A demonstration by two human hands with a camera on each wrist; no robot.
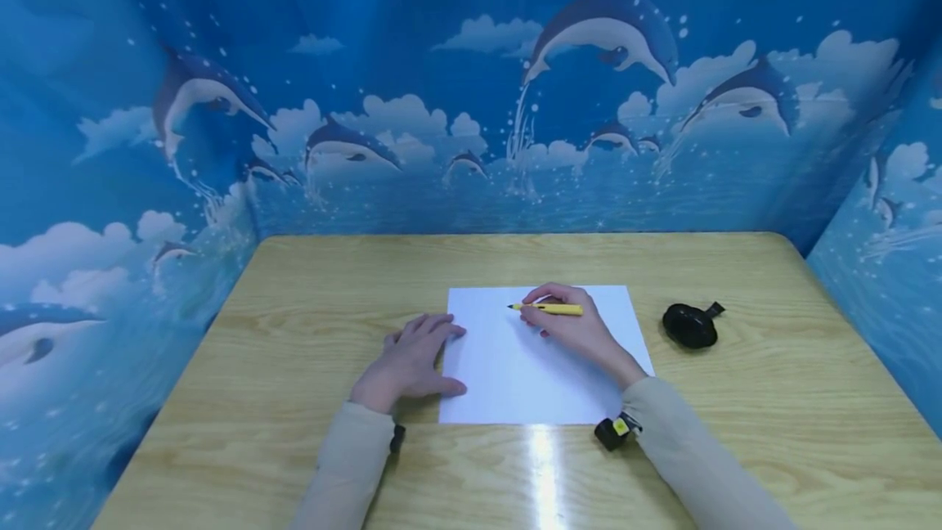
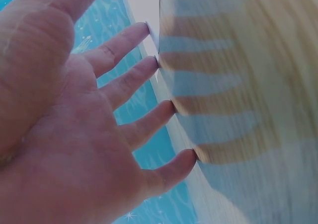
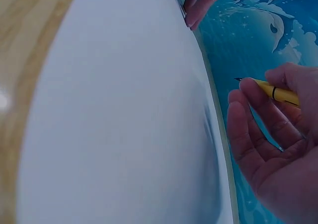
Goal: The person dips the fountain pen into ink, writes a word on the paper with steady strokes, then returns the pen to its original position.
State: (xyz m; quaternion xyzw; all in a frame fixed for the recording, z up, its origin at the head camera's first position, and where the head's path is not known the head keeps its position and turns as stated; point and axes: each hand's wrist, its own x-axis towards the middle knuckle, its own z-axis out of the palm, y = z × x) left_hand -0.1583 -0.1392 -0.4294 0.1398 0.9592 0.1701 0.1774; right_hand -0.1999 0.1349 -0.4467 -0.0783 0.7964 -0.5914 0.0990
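Note:
A sheet of white paper (image 1: 493, 383) lies on the wooden table, blank on the parts that show. Over its upper middle my right hand (image 1: 570, 321) pinches a yellow fountain pen (image 1: 562, 309) between thumb and fingers. The pen's dark nib (image 3: 238, 79) points left, above the sheet in the right wrist view. My left hand (image 1: 412, 362) is spread at the paper's left edge, thumb and index finger reaching onto the sheet. In the left wrist view its fingertips (image 2: 186, 159) rest on the surface, fingers apart and nearly straight.
A small black rounded object with a short tab (image 1: 690, 325) sits on the table (image 1: 773, 432) to the right of the paper. A blue curtain (image 1: 412, 39) printed with dolphins closes off the back and sides. Black wrist cameras (image 1: 611, 433) sit at both cuffs.

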